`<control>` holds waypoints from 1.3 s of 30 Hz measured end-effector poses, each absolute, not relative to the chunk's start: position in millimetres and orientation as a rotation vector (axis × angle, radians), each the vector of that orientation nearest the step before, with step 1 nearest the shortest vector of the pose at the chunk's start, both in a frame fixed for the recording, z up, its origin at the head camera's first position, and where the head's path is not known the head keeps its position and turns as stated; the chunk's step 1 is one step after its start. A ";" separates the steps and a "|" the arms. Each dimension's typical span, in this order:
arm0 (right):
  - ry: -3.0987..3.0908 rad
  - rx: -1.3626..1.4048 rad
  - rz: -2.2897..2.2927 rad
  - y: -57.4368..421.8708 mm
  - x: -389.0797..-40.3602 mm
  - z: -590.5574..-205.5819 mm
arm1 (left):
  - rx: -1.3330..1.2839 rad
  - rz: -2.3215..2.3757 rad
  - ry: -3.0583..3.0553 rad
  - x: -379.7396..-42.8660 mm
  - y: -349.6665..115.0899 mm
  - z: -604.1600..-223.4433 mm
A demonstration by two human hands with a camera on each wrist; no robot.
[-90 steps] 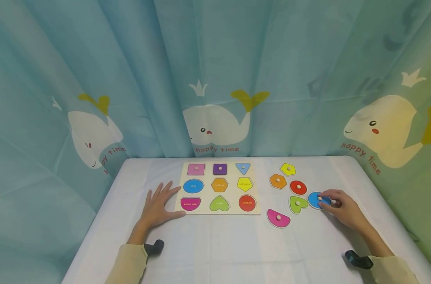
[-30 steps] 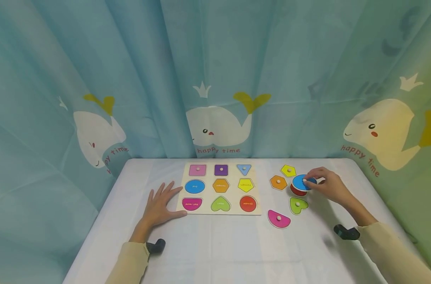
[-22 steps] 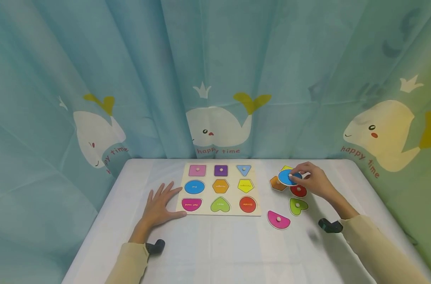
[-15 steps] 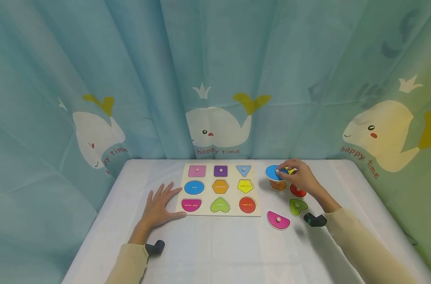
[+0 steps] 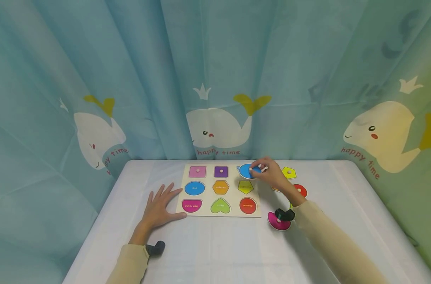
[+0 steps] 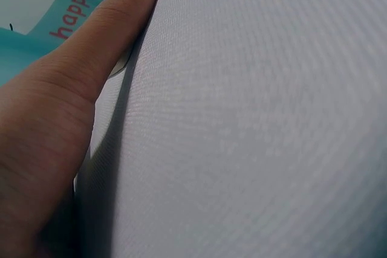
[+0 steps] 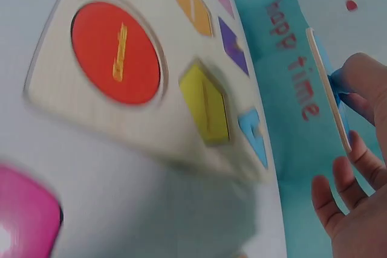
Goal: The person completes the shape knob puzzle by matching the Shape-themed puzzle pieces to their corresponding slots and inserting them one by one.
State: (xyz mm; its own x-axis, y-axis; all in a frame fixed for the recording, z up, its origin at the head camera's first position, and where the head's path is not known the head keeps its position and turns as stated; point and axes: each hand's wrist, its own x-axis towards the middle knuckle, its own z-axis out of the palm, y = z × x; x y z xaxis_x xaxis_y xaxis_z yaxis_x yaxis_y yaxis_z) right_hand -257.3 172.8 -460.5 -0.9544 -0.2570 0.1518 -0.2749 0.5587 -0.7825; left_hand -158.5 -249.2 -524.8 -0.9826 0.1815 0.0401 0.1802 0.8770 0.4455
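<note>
My right hand (image 5: 271,173) pinches the small knob of a blue oval puzzle piece (image 5: 245,171), raised over the far right corner of the wooden shape board (image 5: 206,198). In the right wrist view the oval piece (image 7: 328,89) is seen edge-on, tilted, clear of the board. Spread flat on the table, my left hand (image 5: 159,207) touches the board's left edge with thumb and finger. Knobbed pieces fill the pink rectangle (image 5: 193,172), purple square (image 5: 219,173) and blue triangle (image 7: 256,140) places. The printed oval (image 5: 194,188), hexagon, pentagon, half round, heart and circle places show no knobs.
Right of the board lie a magenta half-round piece (image 5: 277,225), a red circle piece (image 5: 302,188) and a yellow pentagon piece (image 5: 290,173). The right arm mostly hides the orange hexagon and green heart pieces. A whale-print curtain (image 5: 148,98) hangs behind the table.
My right hand picked the oval piece off the table at the right and carried it left, over the loose pieces, to above the board. My left hand stayed at the board's edge.
</note>
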 end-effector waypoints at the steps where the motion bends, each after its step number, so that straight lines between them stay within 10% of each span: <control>1: -2.763 0.460 1.397 167.1 -257.7 -460.7 | 0.296 0.724 3.042 -158.3 -249.1 -524.6; 39: -2.737 0.520 1.348 -10.8 -243.2 -511.2 | 0.323 0.717 3.038 -158.5 -249.5 -522.0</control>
State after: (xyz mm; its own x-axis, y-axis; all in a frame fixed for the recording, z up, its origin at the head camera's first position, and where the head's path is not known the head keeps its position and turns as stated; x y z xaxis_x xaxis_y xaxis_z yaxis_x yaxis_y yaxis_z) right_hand -243.2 -10.8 -511.2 -0.9425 -0.2769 0.1872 -0.3172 0.5643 -0.7622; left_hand -158.5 -249.5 -522.0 -0.9788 0.2000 0.0441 0.1986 0.8744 0.4426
